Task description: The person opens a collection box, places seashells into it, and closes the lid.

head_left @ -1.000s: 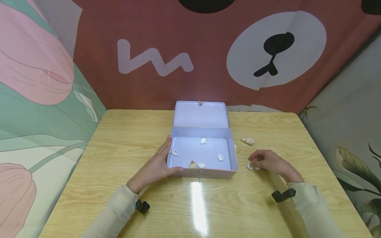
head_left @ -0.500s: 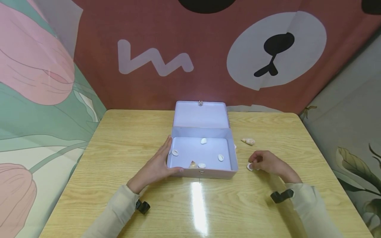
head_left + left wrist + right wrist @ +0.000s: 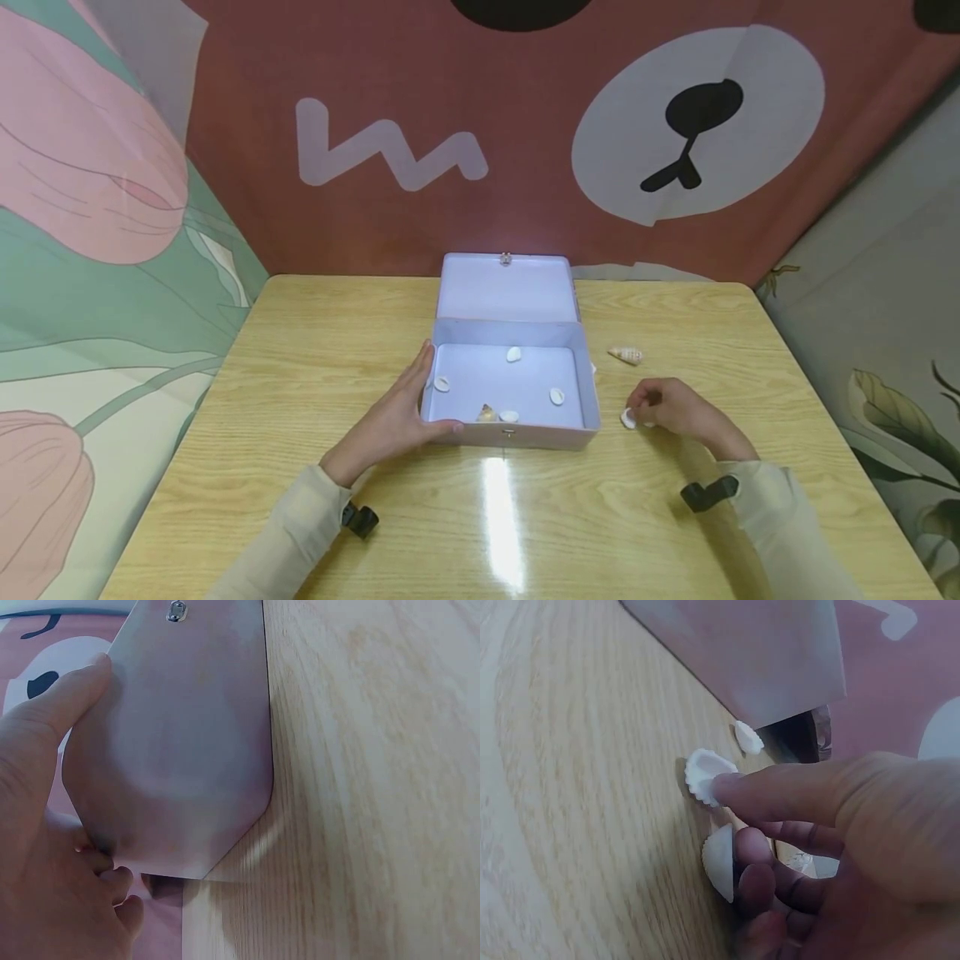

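My left hand [image 3: 390, 433] grips the near left corner of an open pale lilac tin box [image 3: 540, 438], thumb along the front rim and fingers round the side. In the left wrist view, the thumb lies on the tin's front wall [image 3: 187, 712]. Inside are several white seashells [image 3: 557, 397] and a brownish pointed shell [image 3: 487, 413]. Right of the tin, my right hand [image 3: 678, 408] pinches a white ridged seashell [image 3: 703, 777] low at the table, the thumb on its hollow side. A second white shell [image 3: 720, 862] touches the other fingers.
A long spiral shell [image 3: 626, 356] lies on the wooden table [image 3: 337, 333] beyond my right hand. Another small white shell [image 3: 748, 738] lies against the tin's right side. The raised lid [image 3: 506, 287] leans back near the printed cloth wall.
My right hand and the white shell at its fingertips have shifted very slightly to the left. The left hand and the tin stay in place.
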Demonstrator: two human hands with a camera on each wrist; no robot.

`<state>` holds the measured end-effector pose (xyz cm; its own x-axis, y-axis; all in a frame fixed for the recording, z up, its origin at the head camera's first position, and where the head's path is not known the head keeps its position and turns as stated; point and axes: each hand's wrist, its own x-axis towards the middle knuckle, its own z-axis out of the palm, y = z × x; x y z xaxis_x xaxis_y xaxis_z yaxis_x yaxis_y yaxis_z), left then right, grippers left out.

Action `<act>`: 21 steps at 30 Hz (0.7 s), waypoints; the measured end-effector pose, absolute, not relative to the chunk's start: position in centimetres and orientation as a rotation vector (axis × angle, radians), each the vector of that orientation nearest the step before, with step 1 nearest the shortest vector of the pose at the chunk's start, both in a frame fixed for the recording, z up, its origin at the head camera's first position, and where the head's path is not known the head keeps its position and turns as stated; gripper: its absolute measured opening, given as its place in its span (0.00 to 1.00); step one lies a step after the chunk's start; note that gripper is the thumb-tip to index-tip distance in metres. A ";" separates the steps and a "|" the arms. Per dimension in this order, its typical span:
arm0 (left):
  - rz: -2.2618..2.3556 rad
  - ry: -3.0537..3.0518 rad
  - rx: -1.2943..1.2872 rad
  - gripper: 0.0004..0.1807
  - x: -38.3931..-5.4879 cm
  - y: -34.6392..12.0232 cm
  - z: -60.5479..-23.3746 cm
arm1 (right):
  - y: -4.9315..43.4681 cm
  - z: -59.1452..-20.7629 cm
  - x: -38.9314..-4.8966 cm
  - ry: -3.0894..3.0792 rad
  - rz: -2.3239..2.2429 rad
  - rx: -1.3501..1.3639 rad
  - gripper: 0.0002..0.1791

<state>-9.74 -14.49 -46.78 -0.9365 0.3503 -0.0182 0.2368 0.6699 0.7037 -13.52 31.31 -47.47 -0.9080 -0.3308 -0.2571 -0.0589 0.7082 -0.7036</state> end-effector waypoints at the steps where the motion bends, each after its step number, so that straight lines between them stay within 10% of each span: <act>1: 1.116 2.730 0.480 0.74 -9.7 -14.5 -46.8 | 31.4 -47.5 -13.5 2.552 -1.034 -0.299 0.04; 21: 1.103 2.735 0.475 0.73 -9.7 -14.4 -46.5 | 32.9 -46.4 -14.2 2.341 -1.763 -0.012 0.10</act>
